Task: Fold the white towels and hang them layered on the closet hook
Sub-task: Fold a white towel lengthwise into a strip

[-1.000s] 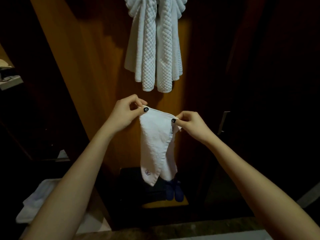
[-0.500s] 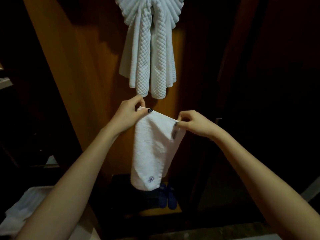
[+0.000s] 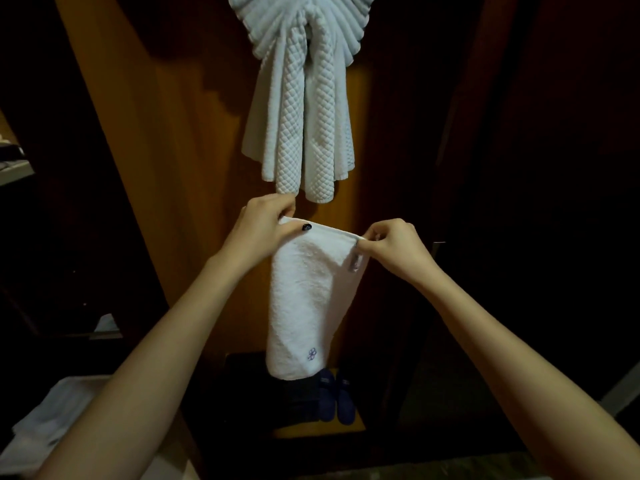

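A small white towel (image 3: 304, 299) with a purple embroidered mark near its lower edge hangs straight down between my hands. My left hand (image 3: 263, 230) pinches its top left corner, and my right hand (image 3: 391, 245) pinches the top right corner, where a label shows. Above them a quilted white towel (image 3: 301, 133) hangs in gathered folds against the wooden closet panel (image 3: 166, 168), fanned out at its top. The hook itself is hidden by that towel. The quilted towel's lower tips end just above my left hand.
More white cloth (image 3: 45, 424) lies at the lower left. A pair of dark blue slippers (image 3: 337, 396) sits on the closet floor behind the small towel. A shelf edge (image 3: 14, 171) shows at far left. The right side is dark.
The small towel has spread from a narrow point into a wider flat strip. Both hands have come closer to the hanging quilted towel, and the view has tilted up towards it.
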The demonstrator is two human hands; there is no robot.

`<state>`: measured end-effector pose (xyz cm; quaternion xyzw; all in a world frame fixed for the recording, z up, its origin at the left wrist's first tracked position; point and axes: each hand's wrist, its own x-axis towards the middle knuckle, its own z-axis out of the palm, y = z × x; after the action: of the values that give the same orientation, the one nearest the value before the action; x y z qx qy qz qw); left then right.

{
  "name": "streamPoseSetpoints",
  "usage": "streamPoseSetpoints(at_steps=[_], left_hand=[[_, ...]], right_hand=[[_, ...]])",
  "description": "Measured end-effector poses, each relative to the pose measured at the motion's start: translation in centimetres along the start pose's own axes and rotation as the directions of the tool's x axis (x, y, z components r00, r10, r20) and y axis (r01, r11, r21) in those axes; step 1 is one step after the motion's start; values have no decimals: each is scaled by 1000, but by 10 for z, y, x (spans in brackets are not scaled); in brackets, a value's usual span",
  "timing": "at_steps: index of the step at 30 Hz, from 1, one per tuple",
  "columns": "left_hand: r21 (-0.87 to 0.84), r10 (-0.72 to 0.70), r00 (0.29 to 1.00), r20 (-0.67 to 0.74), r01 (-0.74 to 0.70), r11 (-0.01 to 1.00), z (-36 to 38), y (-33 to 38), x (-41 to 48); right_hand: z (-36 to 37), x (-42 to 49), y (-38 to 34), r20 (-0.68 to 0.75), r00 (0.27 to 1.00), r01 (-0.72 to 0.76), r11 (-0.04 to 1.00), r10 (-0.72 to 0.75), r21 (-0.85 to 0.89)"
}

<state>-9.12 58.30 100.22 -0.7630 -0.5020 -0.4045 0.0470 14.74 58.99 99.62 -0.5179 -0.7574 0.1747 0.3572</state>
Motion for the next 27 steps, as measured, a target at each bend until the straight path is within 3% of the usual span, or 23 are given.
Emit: streamPoseSetpoints(at_steps=[8, 14, 19, 24, 27], left_hand=[[-190, -147, 989, 32, 150, 970, -18, -3, 28], [-29, -88, 984, 155, 93, 995, -23, 3, 42], [-312, -146, 978, 150, 187, 931, -24, 13, 55], [-364, -155, 983, 95, 179, 914, -21, 14, 58], [-417, -173, 983, 59, 182, 890, -15, 11, 59]], right_hand=[[-25, 25, -7, -96, 992, -65, 982, 82, 175], [-36, 32, -9, -150, 988, -13, 984, 40, 176], [-49, 37, -7, -189, 979, -34, 976, 76, 214], [-54, 34, -7, -211, 973, -31, 953, 98, 300], [-54, 32, -7, -188, 977, -6, 896, 100, 444]])
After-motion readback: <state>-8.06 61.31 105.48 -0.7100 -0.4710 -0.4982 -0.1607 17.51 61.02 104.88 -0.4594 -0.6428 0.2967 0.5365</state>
